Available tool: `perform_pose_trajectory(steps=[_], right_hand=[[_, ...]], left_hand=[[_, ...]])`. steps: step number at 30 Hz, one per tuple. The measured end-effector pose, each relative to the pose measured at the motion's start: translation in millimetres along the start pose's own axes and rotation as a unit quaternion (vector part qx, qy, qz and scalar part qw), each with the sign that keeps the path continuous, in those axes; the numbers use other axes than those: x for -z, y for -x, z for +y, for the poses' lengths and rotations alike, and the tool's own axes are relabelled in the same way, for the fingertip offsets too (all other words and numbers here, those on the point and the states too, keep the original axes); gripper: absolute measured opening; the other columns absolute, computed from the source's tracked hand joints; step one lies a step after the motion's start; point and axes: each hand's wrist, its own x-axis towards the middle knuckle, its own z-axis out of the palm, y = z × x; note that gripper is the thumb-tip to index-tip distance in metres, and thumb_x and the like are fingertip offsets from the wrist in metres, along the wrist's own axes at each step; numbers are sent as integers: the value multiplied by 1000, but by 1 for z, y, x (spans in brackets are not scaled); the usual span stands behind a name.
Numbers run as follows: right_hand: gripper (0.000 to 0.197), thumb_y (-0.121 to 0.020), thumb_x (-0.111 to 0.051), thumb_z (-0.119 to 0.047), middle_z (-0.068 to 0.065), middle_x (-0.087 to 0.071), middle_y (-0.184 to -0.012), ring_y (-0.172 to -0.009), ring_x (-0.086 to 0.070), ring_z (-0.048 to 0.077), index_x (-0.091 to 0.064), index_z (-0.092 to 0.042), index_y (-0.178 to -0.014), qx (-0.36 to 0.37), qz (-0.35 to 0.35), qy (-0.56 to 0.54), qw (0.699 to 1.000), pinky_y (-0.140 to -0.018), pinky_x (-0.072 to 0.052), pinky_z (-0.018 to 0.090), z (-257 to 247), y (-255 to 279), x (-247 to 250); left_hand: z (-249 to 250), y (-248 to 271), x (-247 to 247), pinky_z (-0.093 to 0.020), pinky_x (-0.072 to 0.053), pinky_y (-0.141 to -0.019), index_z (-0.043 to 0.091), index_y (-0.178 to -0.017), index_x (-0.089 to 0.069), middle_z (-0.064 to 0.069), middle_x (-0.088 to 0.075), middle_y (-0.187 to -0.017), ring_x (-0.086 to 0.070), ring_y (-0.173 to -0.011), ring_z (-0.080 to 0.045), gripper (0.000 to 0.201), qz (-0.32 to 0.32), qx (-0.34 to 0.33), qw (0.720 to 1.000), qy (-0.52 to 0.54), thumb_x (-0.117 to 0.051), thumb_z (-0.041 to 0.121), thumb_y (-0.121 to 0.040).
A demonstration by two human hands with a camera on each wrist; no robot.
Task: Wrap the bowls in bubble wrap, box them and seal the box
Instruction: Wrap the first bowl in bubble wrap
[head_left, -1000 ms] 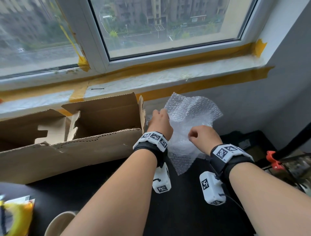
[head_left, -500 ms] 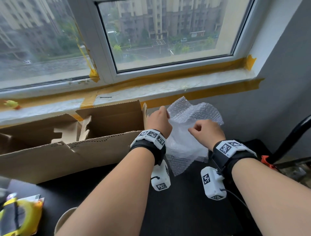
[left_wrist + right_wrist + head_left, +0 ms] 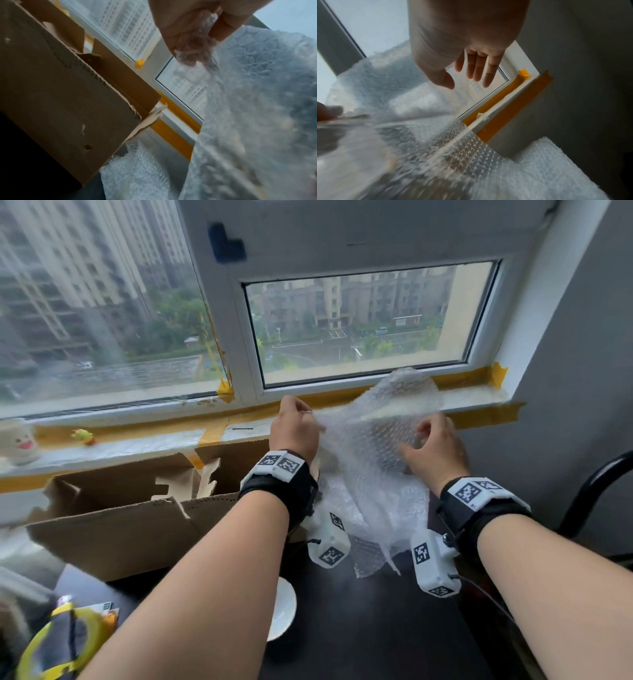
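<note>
Pinching the bubble wrap (image 3: 370,460) by its upper edge, your left hand (image 3: 295,430) holds the sheet up in front of the windowsill (image 3: 472,400). Your right hand (image 3: 433,446) sits at the sheet's right side, fingers (image 3: 477,67) straight and spread, gripping nothing. The open box (image 3: 137,508) stands just left of it; a bowl (image 3: 282,607) rests on the dark table (image 3: 359,628) under your left forearm.

The bubble wrap (image 3: 373,460) is smeared by motion blur, so its edges cannot be traced. A white bowl (image 3: 282,607) is largely hidden under the left forearm. The cardboard box's (image 3: 113,525) interior is screened by its flaps.
</note>
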Motion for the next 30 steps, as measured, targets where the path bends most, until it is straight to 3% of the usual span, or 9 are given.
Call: perform_pose_trajectory(steps=[4, 7, 9, 13, 17, 22, 25, 27, 30], right_hand=[[103, -69, -82, -22, 5, -29, -149, -134, -37, 29, -17, -29, -148, -4, -77, -55, 995, -108, -38, 48, -10, 8, -6], [125, -65, -87, -16, -1, -18, -160, -143, -28, 25, 2, -43, -150, 11, -124, -95, 988, -112, -34, 50, -25, 18, -12], [110, -65, -86, -16, -1, -36, -151, -137, -37, 22, -17, -38, -149, 13, -142, -116, 983, -105, -42, 44, -41, 30, -13], [19, -82, -73, -12, -3, -65, -95, -86, -60, 12, -65, -25, -92, 15, -187, -172, 967, -62, -45, 20, -76, 54, -14], [6, -85, -67, -11, 13, -71, -99, -96, -66, 32, -73, -11, -85, -70, -236, -262, 933, -89, -54, 45, -99, 73, -26], [19, -98, -47, -2, 15, -57, -64, -40, -57, 16, -56, -2, -81, -141, -268, -299, 905, -38, -46, 20, -128, 104, -40], [25, -97, -57, -13, 4, -48, -40, -26, -45, 8, -53, -8, -73, -150, -247, -278, 916, -33, -36, 13, -134, 118, -52], [20, -95, -61, -19, -1, -49, -38, -28, -47, 6, -59, -9, -77, -144, -238, -238, 931, -33, -38, 14, -133, 126, -62], [20, -92, -66, -20, 3, -54, -48, -31, -50, 7, -63, -8, -75, -116, -241, -190, 945, -34, -39, 15, -133, 136, -79]], left_hand=[[-7, -1, 28, -40, -44, -69, 17, -79, -53, -8, -62, -77, -57, -75, -27, 18, -9, 33, 998, 58, -37, 9, -75], [-18, 6, 49, -33, -36, -59, 16, -64, -52, -5, -49, -62, -46, -64, -26, 26, -27, 62, 995, 79, -38, -2, -76], [-24, 15, 62, -27, -31, -54, 15, -58, -48, -2, -41, -55, -37, -54, -22, 33, -62, 75, 993, 68, -40, -8, -80], [-40, 37, 85, -31, -41, -61, 15, -58, -43, 0, -44, -51, -43, -54, -20, 32, -136, 181, 973, 52, -45, 0, -86], [-55, 58, 108, -27, -34, -50, 5, -61, -42, -4, -43, -36, -41, -49, -23, 25, -166, 241, 951, 98, -40, -2, -85], [-87, 61, 133, -37, -49, -77, 8, -122, -53, -16, -68, -95, -60, -80, -31, 43, -226, 292, 913, 172, -46, 40, -95], [-99, 69, 158, -42, -40, -96, 26, -146, -36, -1, -41, -145, -47, -124, -31, 113, -259, 274, 906, 192, -64, 83, -52], [-110, 74, 170, -48, -30, -108, 27, -150, -27, -1, -31, -154, -34, -138, -31, 153, -299, 248, 896, 216, -73, 84, -15], [-125, 80, 180, -39, -45, -96, 27, -127, -51, 7, -62, -124, -60, -111, -11, 119, -359, 183, 891, 207, -88, 65, -21]])
